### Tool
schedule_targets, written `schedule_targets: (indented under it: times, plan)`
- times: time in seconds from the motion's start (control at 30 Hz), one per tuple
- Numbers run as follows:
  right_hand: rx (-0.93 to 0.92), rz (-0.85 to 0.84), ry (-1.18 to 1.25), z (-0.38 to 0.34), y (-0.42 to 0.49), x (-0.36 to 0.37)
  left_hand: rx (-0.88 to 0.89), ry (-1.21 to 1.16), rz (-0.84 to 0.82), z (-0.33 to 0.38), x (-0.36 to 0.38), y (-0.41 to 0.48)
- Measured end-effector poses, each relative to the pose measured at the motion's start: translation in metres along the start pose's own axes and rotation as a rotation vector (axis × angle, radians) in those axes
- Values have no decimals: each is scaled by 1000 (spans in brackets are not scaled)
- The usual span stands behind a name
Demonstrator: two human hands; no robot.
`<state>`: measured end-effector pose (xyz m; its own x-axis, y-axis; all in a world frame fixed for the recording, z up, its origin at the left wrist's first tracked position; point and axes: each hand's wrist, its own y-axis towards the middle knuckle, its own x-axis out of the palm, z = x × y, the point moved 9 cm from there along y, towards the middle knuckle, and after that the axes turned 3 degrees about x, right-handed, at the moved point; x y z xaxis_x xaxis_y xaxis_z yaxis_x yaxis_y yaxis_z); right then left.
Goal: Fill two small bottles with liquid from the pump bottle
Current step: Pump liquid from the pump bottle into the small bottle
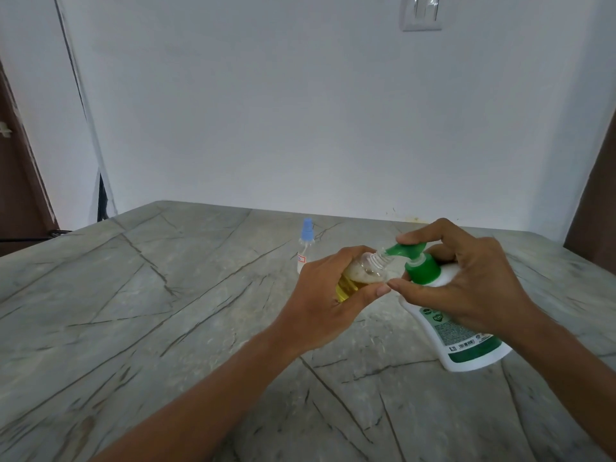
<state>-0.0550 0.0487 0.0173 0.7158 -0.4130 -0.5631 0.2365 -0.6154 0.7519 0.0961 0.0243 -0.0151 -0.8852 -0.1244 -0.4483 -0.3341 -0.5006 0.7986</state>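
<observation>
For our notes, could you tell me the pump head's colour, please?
The pump head is green; head view.

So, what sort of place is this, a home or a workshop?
Most likely a room in a home: a veined stone top stands against a plain white wall, a switch plate is set in that wall, and a brown door shows at the left.

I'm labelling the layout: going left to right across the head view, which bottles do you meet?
First the small clear spray bottle with a blue cap, small clear bottle of yellow liquid gripped by the left hand, white pump bottle with a green pump head held by the right hand.
</observation>
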Motion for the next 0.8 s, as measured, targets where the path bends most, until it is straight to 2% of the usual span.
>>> schedule_targets:
  times: [0.37, 0.8]
  plan:
    - [-31, -74, -39, -10, -2, 6, -42, -4, -2, -5, 1, 1]
    - [-3, -45, 20, -8, 0, 2, -37, -1, 5, -2, 3, 1]
